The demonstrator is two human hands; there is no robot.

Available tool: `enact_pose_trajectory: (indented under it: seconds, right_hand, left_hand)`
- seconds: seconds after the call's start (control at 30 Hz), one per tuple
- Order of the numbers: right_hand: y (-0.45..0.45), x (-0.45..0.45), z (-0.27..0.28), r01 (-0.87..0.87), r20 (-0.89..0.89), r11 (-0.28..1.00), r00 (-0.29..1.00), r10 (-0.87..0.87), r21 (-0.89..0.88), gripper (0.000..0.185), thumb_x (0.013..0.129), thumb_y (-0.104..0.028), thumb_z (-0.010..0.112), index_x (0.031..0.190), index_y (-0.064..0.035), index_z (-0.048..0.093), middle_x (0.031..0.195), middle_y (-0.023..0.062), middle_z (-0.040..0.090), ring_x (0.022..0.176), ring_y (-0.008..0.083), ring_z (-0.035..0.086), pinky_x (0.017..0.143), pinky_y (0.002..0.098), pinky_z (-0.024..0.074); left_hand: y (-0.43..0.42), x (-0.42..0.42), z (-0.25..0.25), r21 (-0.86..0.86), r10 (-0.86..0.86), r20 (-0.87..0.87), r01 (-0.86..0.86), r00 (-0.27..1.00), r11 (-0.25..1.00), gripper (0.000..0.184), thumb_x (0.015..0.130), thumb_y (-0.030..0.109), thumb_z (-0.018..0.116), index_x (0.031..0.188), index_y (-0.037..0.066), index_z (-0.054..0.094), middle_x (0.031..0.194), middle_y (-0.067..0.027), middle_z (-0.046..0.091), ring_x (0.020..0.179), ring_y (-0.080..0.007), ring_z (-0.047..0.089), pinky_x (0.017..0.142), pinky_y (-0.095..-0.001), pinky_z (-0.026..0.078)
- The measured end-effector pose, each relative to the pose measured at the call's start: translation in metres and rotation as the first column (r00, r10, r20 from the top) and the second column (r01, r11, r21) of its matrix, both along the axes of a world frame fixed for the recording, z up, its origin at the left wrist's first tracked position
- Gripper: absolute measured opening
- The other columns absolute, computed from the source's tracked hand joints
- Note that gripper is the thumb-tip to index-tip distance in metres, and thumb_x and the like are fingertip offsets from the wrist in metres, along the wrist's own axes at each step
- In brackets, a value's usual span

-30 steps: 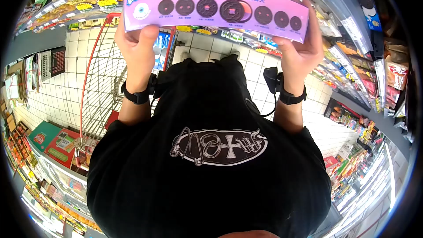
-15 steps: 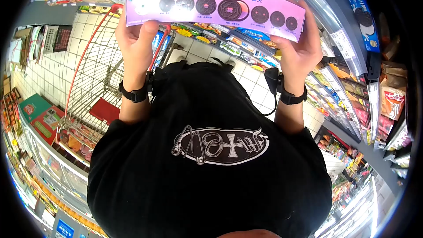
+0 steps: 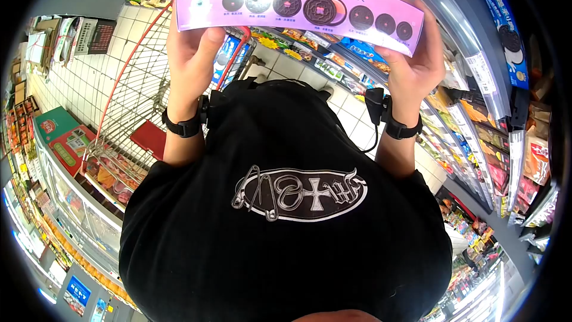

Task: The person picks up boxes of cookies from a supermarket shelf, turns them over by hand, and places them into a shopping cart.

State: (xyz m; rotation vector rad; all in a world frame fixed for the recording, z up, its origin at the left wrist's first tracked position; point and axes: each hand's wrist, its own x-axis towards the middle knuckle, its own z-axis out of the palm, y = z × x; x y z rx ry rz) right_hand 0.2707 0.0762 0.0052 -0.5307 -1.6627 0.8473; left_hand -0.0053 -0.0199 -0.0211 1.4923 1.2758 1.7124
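A long pink and purple cookie box (image 3: 381, 16), printed with a row of dark sandwich cookies, is held up level at the top of the head view. Its left end sits in my left hand (image 3: 193, 59), thumb on the lower edge and fingers behind. At the other end my right hand (image 3: 417, 71) grips the box, with its thumb under the lower corner and the fingers mostly hidden behind. Black straps circle both wrists.
A wire shopping cart (image 3: 134, 77) with red bars stands at my left on the tiled floor. Store shelves (image 3: 471, 137) full of packets run close along my right, with a blue cookie package (image 3: 506, 33) at the upper right. A freezer case (image 3: 77, 203) lies at the lower left.
Both hands and the box have shifted slightly to the right in view, and the box tilts a little more down at its right end. The surroundings have shifted slightly; both hands still hold the box.
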Motion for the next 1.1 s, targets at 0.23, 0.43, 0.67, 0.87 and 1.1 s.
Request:
enact_pose_trajectory:
  seconds: [0.23, 0.43, 0.67, 0.87, 1.1]
  right_hand:
    - [-0.005, -0.007, -0.001, -0.005, 0.001, 0.999, 1.0, 0.005, -0.034, 0.076, 0.063, -0.004, 0.084, 0.127, 0.0085, 0.047, 0.121, 0.0179, 0.056, 0.107, 0.0235, 0.059, 0.09, 0.0347, 0.0493]
    - [-0.011, -0.006, 0.004, 0.003, 0.023, 0.999, 1.0, -0.002, -0.033, 0.075, 0.063, -0.001, 0.083, 0.127, 0.0086, 0.047, 0.122, 0.0192, 0.056, 0.107, 0.0234, 0.059, 0.09, 0.0344, 0.0498]
    - [-0.016, -0.001, 0.005, 0.006, 0.04, 1.0, 0.999, -0.005, -0.019, 0.078, 0.062, -0.005, 0.085, 0.127, 0.0084, 0.045, 0.123, 0.0226, 0.055, 0.109, 0.0266, 0.058, 0.092, 0.0368, 0.0489]
    - [-0.017, 0.001, 0.008, -0.048, -0.048, 0.997, 0.998, 0.046, -0.054, 0.081, 0.058, -0.014, 0.088, 0.126, 0.0065, 0.047, 0.119, 0.0211, 0.058, 0.112, 0.0292, 0.057, 0.098, 0.0399, 0.0436]
    - [-0.019, 0.005, 0.006, -0.053, -0.033, 0.995, 0.998, 0.051, -0.079, 0.082, 0.056, -0.019, 0.09, 0.124, 0.0043, 0.049, 0.119, 0.0203, 0.058, 0.109, 0.0265, 0.058, 0.095, 0.0375, 0.0459]
  left_hand:
    - [-0.004, -0.006, -0.002, -0.014, -0.041, 0.106, 0.043, 0.994, 0.999, 0.068, 0.094, 0.026, 0.056, 0.145, 0.001, 0.02, 0.151, -0.0184, 0.021, 0.129, -0.0257, 0.041, 0.104, -0.0375, 0.037]
    - [0.002, -0.001, 0.0, 0.023, -0.106, 0.129, 0.104, 0.986, 0.994, 0.076, 0.092, 0.028, 0.059, 0.147, 0.002, 0.014, 0.145, -0.0232, 0.031, 0.13, -0.0274, 0.041, 0.106, -0.039, 0.034]
    - [0.004, 0.0, 0.0, 0.132, -0.154, 0.171, 0.133, 0.973, 0.982, 0.081, 0.089, 0.034, 0.062, 0.147, 0.006, 0.014, 0.142, -0.0292, 0.034, 0.129, -0.0319, 0.041, 0.107, -0.041, 0.034]
    - [-0.004, -0.009, -0.008, 0.213, -0.15, 0.269, 0.093, 0.951, 0.973, 0.078, 0.087, 0.04, 0.063, 0.145, 0.012, 0.02, 0.14, -0.0317, 0.033, 0.126, -0.0335, 0.044, 0.103, -0.0443, 0.04]
    - [-0.013, -0.01, -0.006, 0.189, -0.099, 0.247, 0.053, 0.964, 0.981, 0.079, 0.086, 0.04, 0.065, 0.145, 0.012, 0.02, 0.14, -0.0333, 0.031, 0.123, -0.0364, 0.047, 0.099, -0.0456, 0.043]
